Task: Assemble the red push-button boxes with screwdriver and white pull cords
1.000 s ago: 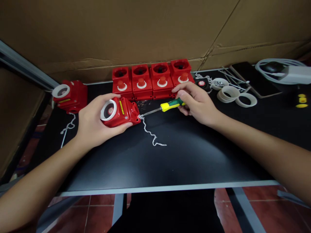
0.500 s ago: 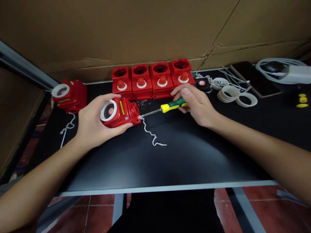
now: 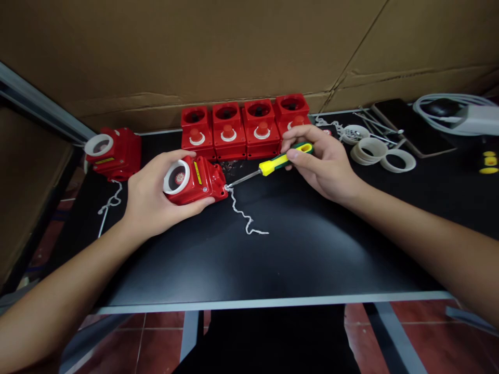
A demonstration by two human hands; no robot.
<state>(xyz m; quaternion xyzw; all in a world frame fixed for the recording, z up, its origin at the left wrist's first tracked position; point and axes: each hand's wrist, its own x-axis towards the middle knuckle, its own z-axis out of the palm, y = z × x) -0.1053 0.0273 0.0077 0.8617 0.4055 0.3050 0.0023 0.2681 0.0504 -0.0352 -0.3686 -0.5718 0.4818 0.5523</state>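
Observation:
My left hand (image 3: 154,195) is wrapped around a red plastic housing (image 3: 208,179) that lies tilted on the black table. A white ring (image 3: 170,181) surrounds its round window, and a yellow label sits beside it. In my right hand (image 3: 322,163) is a screwdriver (image 3: 273,163) with a yellow and green handle, held between thumb and fingers. The screwdriver's tip meets the small end of the housing, where a white cord (image 3: 244,214) is attached. That cord trails loose on the tabletop.
Several red housings (image 3: 230,132) stand in a row against the cardboard wall (image 3: 218,52). Another red housing (image 3: 120,150) with a cord is at the left. White rings (image 3: 398,161), a dish of small metal parts (image 3: 353,134), a phone (image 3: 413,127) and a coiled cable (image 3: 424,117) lie at the right.
My right hand's fingers have shifted and opened a little around the screwdriver, whose handle has turned to show its yellow end. The held housing stays in place.

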